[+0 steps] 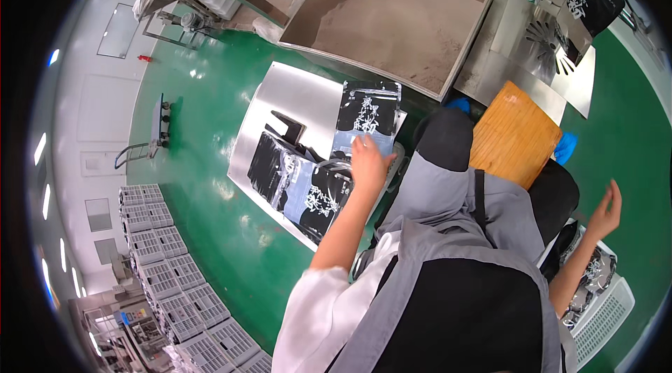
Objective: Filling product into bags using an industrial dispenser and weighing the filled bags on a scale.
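Observation:
My left hand (369, 163) reaches over a metal table (294, 96), its fingertips on the lower, grey-blue part of a flat black pouch (367, 108) with white lettering. The thumb stands apart from the fingers, and I see no grip on the pouch. Below and left of that hand lies a pile of similar black-and-grey pouches (297, 187), overlapping one another. Out to the right, my right hand (604, 213) hangs in the air with its fingers stretched and nothing in them. Under the right forearm is a white plastic basket (609, 324) holding pouches.
A large metal bin (462, 58) of brownish powder stands beyond the table. A wooden board (514, 135) lies by my knees. At the far right is a metal machine (553, 47) with a black pouch. Stacked grey crates (185, 296) and a trolley (155, 142) stand left.

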A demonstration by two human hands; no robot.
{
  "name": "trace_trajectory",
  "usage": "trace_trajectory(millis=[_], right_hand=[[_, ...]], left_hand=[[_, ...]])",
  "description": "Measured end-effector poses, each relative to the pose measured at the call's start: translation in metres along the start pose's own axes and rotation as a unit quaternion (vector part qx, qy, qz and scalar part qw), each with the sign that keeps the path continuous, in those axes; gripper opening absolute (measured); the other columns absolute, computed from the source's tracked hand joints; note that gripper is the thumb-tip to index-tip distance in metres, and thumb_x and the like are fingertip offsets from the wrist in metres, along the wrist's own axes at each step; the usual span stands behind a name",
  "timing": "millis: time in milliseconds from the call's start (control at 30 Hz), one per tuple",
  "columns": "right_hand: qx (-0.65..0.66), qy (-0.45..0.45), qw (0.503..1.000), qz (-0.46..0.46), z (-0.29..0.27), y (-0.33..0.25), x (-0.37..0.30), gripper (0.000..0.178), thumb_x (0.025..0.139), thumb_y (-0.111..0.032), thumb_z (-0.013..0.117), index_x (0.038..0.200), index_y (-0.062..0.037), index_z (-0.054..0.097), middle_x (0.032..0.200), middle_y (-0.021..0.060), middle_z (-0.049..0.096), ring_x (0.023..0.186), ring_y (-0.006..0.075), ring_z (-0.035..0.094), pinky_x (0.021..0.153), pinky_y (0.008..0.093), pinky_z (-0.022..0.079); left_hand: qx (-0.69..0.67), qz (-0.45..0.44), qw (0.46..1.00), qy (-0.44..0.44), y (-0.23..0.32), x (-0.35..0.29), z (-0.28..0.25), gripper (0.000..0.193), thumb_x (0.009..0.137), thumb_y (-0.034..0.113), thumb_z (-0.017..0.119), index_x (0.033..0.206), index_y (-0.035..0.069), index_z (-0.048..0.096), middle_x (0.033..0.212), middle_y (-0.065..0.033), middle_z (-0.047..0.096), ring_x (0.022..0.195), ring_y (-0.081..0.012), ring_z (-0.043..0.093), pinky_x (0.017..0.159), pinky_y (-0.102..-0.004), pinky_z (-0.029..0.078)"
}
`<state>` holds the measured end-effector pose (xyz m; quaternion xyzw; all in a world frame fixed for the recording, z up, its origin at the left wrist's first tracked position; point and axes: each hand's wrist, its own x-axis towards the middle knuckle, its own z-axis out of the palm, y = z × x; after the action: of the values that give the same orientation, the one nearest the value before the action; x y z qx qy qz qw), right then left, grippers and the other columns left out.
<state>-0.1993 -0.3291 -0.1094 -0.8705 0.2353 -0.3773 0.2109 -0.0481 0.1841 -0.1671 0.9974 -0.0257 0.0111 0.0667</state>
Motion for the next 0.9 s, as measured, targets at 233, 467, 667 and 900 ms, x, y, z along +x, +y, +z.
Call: trace_trajectory(millis=[233, 467, 667, 900], right_hand=[[0.112, -0.144, 0.972, -0.15, 0.055, -0.158, -0.017, 0.016, 0.087, -0.002, 0.057, 0.1, 0.0012, 0.065, 0.094, 0.0102, 0.067, 0.08, 0.0157, 0.063, 0.071, 0.0264, 0.049], [0.563, -0.383, 0.654, 0.331, 0.095, -0.179, 0.002, 0.053, 0.096, -0.041, 0.044, 0.132, -0.0018, 0.043, 0.123, 0.0117, 0.056, 0.101, 0.018, 0.059, 0.078, 0.0307, 0.05], [0.544, -0.473, 0.627, 0.294, 0.071, -0.213, 0.055, 0.068, 0.088, -0.064, 0.042, 0.125, -0.0064, 0.049, 0.12, 0.0061, 0.056, 0.097, 0.0164, 0.059, 0.078, 0.0322, 0.05], [0.448, -0.523, 0.659, 0.303, 0.047, -0.186, 0.045, 0.023, 0.083, -0.012, 0.067, 0.104, -0.0041, 0.062, 0.097, 0.0021, 0.065, 0.088, 0.0104, 0.061, 0.076, 0.027, 0.05]], left_hand=[[0.104, -0.013, 0.989, -0.101, -0.012, 0.042, 0.074, 0.026, 0.078, 0.015, 0.062, 0.095, -0.004, 0.06, 0.095, -0.0222, 0.062, 0.09, -0.0375, 0.061, 0.077, -0.0407, 0.053], [-0.09, 0.364, 0.917, 0.14, 0.057, 0.022, -0.09, 0.017, 0.069, 0.002, 0.057, 0.085, -0.001, 0.061, 0.088, -0.0172, 0.064, 0.081, -0.031, 0.065, 0.067, -0.0385, 0.053], [0.015, 0.625, 0.759, 0.184, 0.09, 0.043, -0.155, 0.024, 0.071, 0.006, 0.057, 0.089, -0.008, 0.061, 0.097, -0.0249, 0.063, 0.096, -0.037, 0.063, 0.084, -0.0421, 0.052], [0.045, 0.667, 0.711, 0.22, 0.112, 0.073, -0.171, 0.026, 0.072, 0.004, 0.056, 0.092, -0.011, 0.061, 0.1, -0.0282, 0.062, 0.096, -0.0389, 0.063, 0.083, -0.0439, 0.053]])
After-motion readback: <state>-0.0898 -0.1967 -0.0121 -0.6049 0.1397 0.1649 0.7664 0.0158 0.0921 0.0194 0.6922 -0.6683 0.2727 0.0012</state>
